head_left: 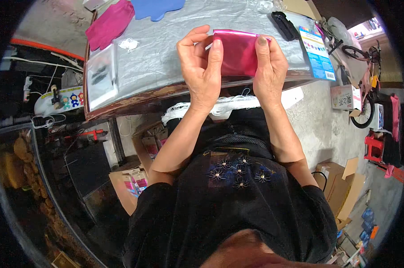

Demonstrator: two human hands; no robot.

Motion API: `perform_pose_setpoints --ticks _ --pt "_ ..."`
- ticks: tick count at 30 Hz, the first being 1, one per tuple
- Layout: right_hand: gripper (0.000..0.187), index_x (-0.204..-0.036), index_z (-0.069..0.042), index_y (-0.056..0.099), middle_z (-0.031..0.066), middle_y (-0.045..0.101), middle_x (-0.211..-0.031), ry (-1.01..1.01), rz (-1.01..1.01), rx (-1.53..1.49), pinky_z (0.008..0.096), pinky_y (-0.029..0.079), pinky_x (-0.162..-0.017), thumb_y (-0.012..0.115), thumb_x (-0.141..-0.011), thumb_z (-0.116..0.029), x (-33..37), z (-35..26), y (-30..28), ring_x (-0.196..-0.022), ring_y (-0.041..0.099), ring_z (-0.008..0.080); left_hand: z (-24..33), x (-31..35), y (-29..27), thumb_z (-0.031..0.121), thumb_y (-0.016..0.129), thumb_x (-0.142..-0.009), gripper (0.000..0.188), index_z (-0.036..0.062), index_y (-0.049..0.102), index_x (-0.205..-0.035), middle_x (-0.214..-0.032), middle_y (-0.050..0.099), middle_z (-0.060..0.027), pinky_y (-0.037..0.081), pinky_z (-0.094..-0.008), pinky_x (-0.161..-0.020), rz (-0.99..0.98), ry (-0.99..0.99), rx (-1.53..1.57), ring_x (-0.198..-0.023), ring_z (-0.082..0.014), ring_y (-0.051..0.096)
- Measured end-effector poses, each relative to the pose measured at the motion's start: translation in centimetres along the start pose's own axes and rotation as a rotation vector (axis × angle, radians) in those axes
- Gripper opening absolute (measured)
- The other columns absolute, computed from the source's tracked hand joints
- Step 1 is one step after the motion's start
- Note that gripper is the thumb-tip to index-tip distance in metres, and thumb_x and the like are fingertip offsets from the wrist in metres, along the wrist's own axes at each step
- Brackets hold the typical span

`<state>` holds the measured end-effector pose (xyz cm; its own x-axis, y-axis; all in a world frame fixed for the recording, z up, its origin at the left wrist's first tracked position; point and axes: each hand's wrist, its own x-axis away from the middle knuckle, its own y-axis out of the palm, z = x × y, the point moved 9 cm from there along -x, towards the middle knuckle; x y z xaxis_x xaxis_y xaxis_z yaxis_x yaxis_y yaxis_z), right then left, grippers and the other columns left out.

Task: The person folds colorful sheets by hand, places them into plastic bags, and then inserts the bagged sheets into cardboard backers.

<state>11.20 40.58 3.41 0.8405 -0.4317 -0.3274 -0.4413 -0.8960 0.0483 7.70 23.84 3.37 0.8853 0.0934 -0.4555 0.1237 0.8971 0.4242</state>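
Note:
Between my two hands, over the near edge of the table, is a folded shiny pink sheet (234,53), satin-like or thin plastic. My left hand (200,67) grips its left side, thumb in front and some fingers behind. On the right side, my right hand (270,67) pinches it the same way, thumb near the top corner. The sheet's upper edge is a straight fold between the hands. A matte pink piece (110,24) and a blue piece (159,8) lie flat at the table's far left. White strings (220,107) hang in a bundle below my wrists, across my lap.
The table (153,67) has a silvery cover. On it are a small white string bundle (129,43), a clear bag (102,73) with dark items, a black tool-like object (284,26) and a blue printed package (316,53). Cardboard boxes (338,187) and a bicycle (367,80) stand right.

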Motion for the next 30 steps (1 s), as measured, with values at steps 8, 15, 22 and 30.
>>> perform_pose_setpoints --ticks 8,15,22,30 --pt "0.032 -0.093 -0.001 0.063 -0.006 0.054 -0.073 -0.08 0.025 0.064 0.0218 0.039 -0.061 0.054 -0.107 -0.029 0.0 -0.9 -0.1 -0.069 0.043 0.0036 0.3 0.2 0.1 0.005 0.064 -0.099 0.029 0.001 0.05 -0.123 -0.12 0.06 -0.0111 0.051 -0.0243 -0.079 0.025 -0.066 0.028 -0.095 -0.0105 0.06" --pt "0.035 -0.097 -0.003 0.063 -0.0067 0.055 -0.079 -0.061 0.002 0.092 0.0191 0.038 -0.065 0.05 -0.109 -0.034 0.4 -1.0 0.0 -0.073 0.044 0.0021 -0.1 0.3 -0.2 0.007 0.065 -0.099 0.025 0.0009 0.053 -0.121 -0.112 0.063 -0.009 0.049 -0.0219 -0.073 0.009 -0.099 -0.058 -0.086 -0.0086 0.059" --pt "0.034 -0.097 -0.004 0.062 -0.0068 0.054 -0.079 -0.074 0.004 0.066 0.0188 0.038 -0.065 0.049 -0.109 -0.033 0.5 -1.1 0.3 -0.073 0.043 0.0022 -0.3 0.3 -0.6 0.008 0.065 -0.099 0.023 0.0009 0.055 -0.119 -0.109 0.064 -0.0083 0.049 -0.0218 -0.072 0.057 -0.068 -0.033 -0.084 -0.008 0.059" --pt "0.034 -0.097 -0.004 0.062 -0.0066 0.054 -0.078 -0.085 -0.022 0.074 0.0192 0.038 -0.064 0.049 -0.109 -0.033 0.4 -0.9 0.2 -0.072 0.044 0.0026 -0.3 0.3 -0.8 0.008 0.065 -0.099 0.018 -0.0001 0.057 -0.113 -0.11 0.064 -0.0083 0.05 -0.0219 -0.072 0.023 -0.07 -0.04 -0.085 -0.008 0.059"
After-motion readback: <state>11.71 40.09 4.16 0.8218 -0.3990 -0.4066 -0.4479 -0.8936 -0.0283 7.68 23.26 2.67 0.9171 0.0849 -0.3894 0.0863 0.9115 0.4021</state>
